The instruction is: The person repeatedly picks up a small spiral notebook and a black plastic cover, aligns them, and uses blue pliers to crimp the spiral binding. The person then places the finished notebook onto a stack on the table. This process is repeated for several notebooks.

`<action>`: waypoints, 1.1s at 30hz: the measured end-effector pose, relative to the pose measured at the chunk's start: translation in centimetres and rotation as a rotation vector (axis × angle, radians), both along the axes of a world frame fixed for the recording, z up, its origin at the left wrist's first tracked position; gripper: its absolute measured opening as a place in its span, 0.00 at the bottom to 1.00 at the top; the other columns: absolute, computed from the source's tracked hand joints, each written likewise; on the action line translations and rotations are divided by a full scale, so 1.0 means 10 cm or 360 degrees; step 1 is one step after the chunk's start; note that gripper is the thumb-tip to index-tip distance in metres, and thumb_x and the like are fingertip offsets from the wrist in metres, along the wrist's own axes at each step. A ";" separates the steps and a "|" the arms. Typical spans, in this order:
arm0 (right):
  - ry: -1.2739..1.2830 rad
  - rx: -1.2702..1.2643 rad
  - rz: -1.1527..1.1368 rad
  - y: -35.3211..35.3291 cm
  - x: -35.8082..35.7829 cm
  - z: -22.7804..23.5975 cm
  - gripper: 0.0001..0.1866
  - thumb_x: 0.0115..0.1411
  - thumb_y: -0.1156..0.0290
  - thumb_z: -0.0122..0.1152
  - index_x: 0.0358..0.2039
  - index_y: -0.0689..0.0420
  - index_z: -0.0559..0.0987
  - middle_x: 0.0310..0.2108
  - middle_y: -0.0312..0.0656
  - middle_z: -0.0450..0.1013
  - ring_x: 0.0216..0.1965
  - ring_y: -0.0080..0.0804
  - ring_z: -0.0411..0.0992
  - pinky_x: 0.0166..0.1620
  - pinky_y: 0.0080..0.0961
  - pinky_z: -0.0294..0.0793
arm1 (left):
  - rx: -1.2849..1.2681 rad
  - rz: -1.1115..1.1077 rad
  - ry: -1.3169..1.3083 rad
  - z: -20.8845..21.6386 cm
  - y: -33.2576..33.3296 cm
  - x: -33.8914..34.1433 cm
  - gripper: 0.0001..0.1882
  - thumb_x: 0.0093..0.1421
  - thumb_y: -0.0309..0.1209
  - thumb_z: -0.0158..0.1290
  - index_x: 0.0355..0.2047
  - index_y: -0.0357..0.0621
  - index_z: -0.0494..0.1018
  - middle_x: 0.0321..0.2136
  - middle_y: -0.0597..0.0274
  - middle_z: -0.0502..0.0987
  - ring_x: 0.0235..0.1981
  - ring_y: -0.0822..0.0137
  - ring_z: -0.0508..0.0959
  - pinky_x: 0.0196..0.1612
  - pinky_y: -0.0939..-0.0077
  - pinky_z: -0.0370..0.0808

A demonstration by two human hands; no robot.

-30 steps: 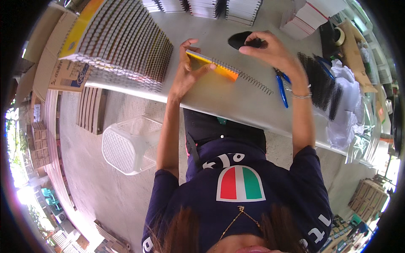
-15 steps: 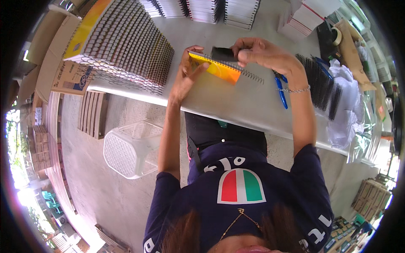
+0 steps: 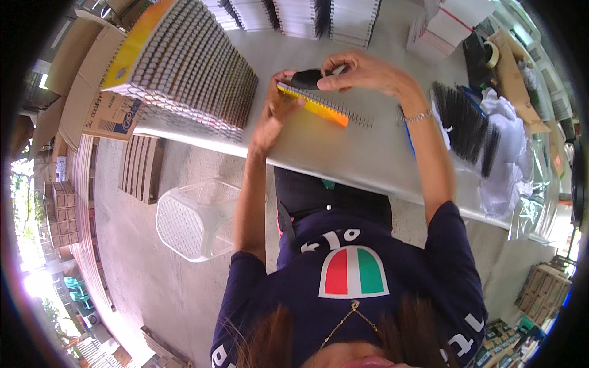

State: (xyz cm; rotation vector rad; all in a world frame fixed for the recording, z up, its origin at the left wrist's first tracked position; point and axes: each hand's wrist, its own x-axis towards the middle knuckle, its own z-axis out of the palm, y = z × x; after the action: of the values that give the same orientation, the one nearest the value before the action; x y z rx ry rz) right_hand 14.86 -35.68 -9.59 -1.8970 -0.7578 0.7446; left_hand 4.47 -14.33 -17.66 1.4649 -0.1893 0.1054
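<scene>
A small yellow-orange notebook (image 3: 322, 111) is tilted on edge above the table, with my left hand (image 3: 274, 113) closed around its left end. Along its upper edge runs a dark wire spiral (image 3: 362, 120), whose free end sticks out past the right corner. My right hand (image 3: 362, 72) pinches a soft black piece (image 3: 307, 80), perhaps cloth or rubber, bent against the spiral side near my left fingertips. Its exact kind cannot be made out.
A tall stack of spiral notebooks (image 3: 184, 70) stands on the left beside a cardboard box (image 3: 113, 116). Loose black spirals (image 3: 466, 126) and crumpled white wrapping (image 3: 503, 165) lie on the right. White spiral-bound blocks (image 3: 353, 21) line the far side; a plastic stool (image 3: 184, 224) stands below the table.
My right hand and the black piece have moved left along the spiral. The notebook has tipped, showing less of its cover. My right forearm now covers most of the blue-handled tool.
</scene>
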 end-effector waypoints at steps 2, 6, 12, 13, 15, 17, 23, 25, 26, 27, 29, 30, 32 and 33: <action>-0.0206 0.0025 -0.0056 0.01 -0.01 -0.06 0.26 0.52 0.43 0.73 0.34 0.56 0.81 0.31 0.33 0.74 0.37 0.25 0.71 0.42 0.25 0.70 | -0.0018 -0.0039 0.0008 -0.01 0.04 0.05 0.35 0.59 0.32 0.61 0.63 0.47 0.57 0.47 0.61 0.63 0.50 0.68 0.67 0.54 0.74 0.65; -0.0240 -0.0114 -0.0010 0.03 -0.11 -0.06 0.28 0.52 0.42 0.73 0.36 0.56 0.81 0.35 0.38 0.76 0.41 0.31 0.72 0.50 0.32 0.71 | -0.0028 -0.0012 -0.0028 -0.10 0.05 0.00 0.35 0.59 0.33 0.62 0.63 0.47 0.58 0.46 0.61 0.64 0.48 0.68 0.68 0.54 0.73 0.66; -0.1590 0.0188 -0.1009 -0.35 0.12 -0.72 0.24 0.58 0.53 0.70 0.48 0.55 0.78 0.46 0.43 0.76 0.47 0.37 0.72 0.52 0.34 0.70 | -0.0059 0.0114 0.0102 -0.02 -0.21 -0.08 0.24 0.66 0.35 0.57 0.58 0.44 0.62 0.46 0.62 0.67 0.46 0.72 0.68 0.53 0.77 0.66; -0.1425 0.0092 -0.1022 -0.53 0.11 -0.74 0.25 0.58 0.53 0.69 0.50 0.54 0.76 0.48 0.46 0.75 0.50 0.41 0.71 0.56 0.37 0.68 | -0.0087 0.0211 0.0038 -0.05 -0.30 -0.10 0.23 0.67 0.35 0.57 0.58 0.44 0.62 0.44 0.63 0.68 0.45 0.73 0.69 0.51 0.78 0.67; -0.1085 -0.0098 -0.1029 -0.84 -0.14 -0.60 0.28 0.58 0.51 0.68 0.55 0.52 0.73 0.52 0.52 0.73 0.57 0.51 0.68 0.62 0.42 0.63 | -0.0140 0.0416 -0.0079 -0.13 -0.45 -0.16 0.22 0.68 0.36 0.55 0.57 0.44 0.62 0.41 0.64 0.69 0.42 0.74 0.70 0.47 0.80 0.68; -0.0983 -0.0367 -0.1034 -1.05 -0.55 -0.52 0.29 0.58 0.52 0.68 0.57 0.51 0.72 0.53 0.54 0.72 0.57 0.52 0.68 0.64 0.44 0.59 | -0.0126 0.0478 -0.0060 -0.14 -0.51 -0.20 0.21 0.69 0.38 0.55 0.55 0.42 0.63 0.41 0.64 0.69 0.41 0.75 0.70 0.46 0.81 0.68; -0.1333 -0.0841 -0.1223 -1.14 -1.36 -0.83 0.29 0.58 0.61 0.66 0.61 0.46 0.71 0.54 0.45 0.68 0.59 0.50 0.63 0.62 0.53 0.57 | 0.0241 0.0595 -0.0183 -0.07 -0.49 -0.21 0.13 0.70 0.36 0.53 0.47 0.39 0.69 0.39 0.61 0.74 0.39 0.73 0.72 0.45 0.78 0.70; -0.1338 -0.0783 -0.1215 -1.18 -1.37 -0.88 0.29 0.59 0.64 0.64 0.61 0.45 0.70 0.54 0.43 0.67 0.60 0.51 0.62 0.62 0.56 0.56 | 0.0375 0.0647 -0.0188 -0.08 -0.42 -0.21 0.11 0.69 0.33 0.54 0.44 0.38 0.71 0.38 0.59 0.77 0.38 0.71 0.75 0.44 0.75 0.72; -0.1307 -0.0733 -0.1233 -1.18 -1.35 -0.87 0.28 0.60 0.65 0.63 0.61 0.47 0.70 0.54 0.43 0.68 0.59 0.50 0.62 0.62 0.54 0.56 | 0.0449 0.0682 -0.0212 -0.07 -0.39 -0.19 0.11 0.68 0.32 0.56 0.44 0.37 0.73 0.37 0.57 0.78 0.38 0.70 0.76 0.44 0.74 0.73; -0.1278 -0.0683 -0.1250 -1.17 -1.32 -0.87 0.28 0.60 0.66 0.62 0.61 0.48 0.70 0.54 0.44 0.68 0.58 0.50 0.63 0.62 0.53 0.56 | 0.0522 0.0717 -0.0235 -0.07 -0.37 -0.19 0.11 0.66 0.30 0.57 0.43 0.36 0.74 0.36 0.56 0.80 0.37 0.70 0.77 0.43 0.74 0.74; -0.1251 -0.0499 -0.1263 -1.10 -1.30 -0.81 0.27 0.60 0.68 0.61 0.61 0.51 0.70 0.53 0.45 0.69 0.57 0.48 0.64 0.62 0.49 0.58 | 0.0626 0.0709 -0.0355 -0.01 -0.42 -0.21 0.12 0.63 0.28 0.60 0.45 0.37 0.75 0.36 0.55 0.81 0.37 0.69 0.80 0.43 0.73 0.76; -0.1241 -0.0373 -0.1269 -1.03 -1.31 -0.72 0.27 0.60 0.69 0.61 0.61 0.53 0.71 0.53 0.45 0.70 0.56 0.48 0.65 0.62 0.47 0.59 | 0.0684 0.0696 -0.0410 0.03 -0.46 -0.23 0.13 0.62 0.27 0.61 0.46 0.37 0.76 0.36 0.55 0.82 0.37 0.69 0.81 0.43 0.72 0.77; -0.1218 -0.0121 -0.1245 -0.88 -1.33 -0.60 0.27 0.60 0.70 0.61 0.60 0.55 0.71 0.52 0.46 0.71 0.54 0.47 0.66 0.60 0.42 0.62 | 0.0616 0.0610 -0.0315 -0.05 -0.47 -0.25 0.15 0.61 0.26 0.62 0.49 0.40 0.77 0.37 0.59 0.82 0.38 0.74 0.80 0.39 0.77 0.76; -0.1205 0.0003 -0.1221 -0.80 -1.34 -0.56 0.27 0.60 0.70 0.61 0.60 0.57 0.71 0.51 0.47 0.71 0.53 0.46 0.67 0.60 0.40 0.64 | 0.0580 0.0564 -0.0270 -0.06 -0.48 -0.26 0.17 0.61 0.25 0.63 0.50 0.41 0.78 0.37 0.61 0.82 0.38 0.76 0.79 0.38 0.80 0.76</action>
State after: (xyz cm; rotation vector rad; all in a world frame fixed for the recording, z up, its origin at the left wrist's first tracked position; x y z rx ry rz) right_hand 1.45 -43.71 -15.23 -2.2382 -0.3812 -0.4767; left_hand 1.90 -19.18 -18.21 1.8438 -0.0866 0.5056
